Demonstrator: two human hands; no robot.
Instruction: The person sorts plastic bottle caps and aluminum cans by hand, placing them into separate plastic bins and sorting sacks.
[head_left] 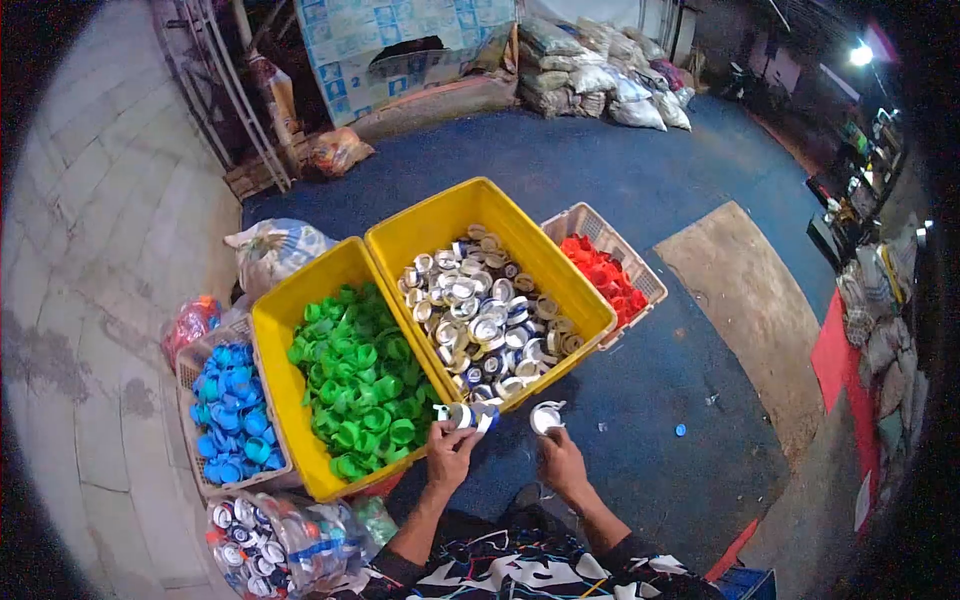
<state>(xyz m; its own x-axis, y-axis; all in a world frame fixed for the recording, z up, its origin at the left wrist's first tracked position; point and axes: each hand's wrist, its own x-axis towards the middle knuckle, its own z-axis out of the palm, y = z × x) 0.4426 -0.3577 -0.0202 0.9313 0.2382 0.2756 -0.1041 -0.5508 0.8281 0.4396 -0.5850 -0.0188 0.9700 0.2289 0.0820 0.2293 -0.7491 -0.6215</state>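
My left hand [452,452] is closed around a few white and dark bottle caps [470,416], just off the near edge of the yellow crates. In my right hand [561,462] is a single white bottle cap [546,418], its round face turned up. Ahead of both hands, a yellow crate [592,318] holds white and blue caps [485,328]. Left of it, touching, a second yellow crate [290,420] is heaped with green caps [362,385].
A crate of blue caps [232,412] stands at the left, and a crate of red caps [605,272] at the right. A clear bag of mixed caps [285,545] lies near left. One blue cap [681,430] is on the floor; stacked sacks [590,75] stand behind.
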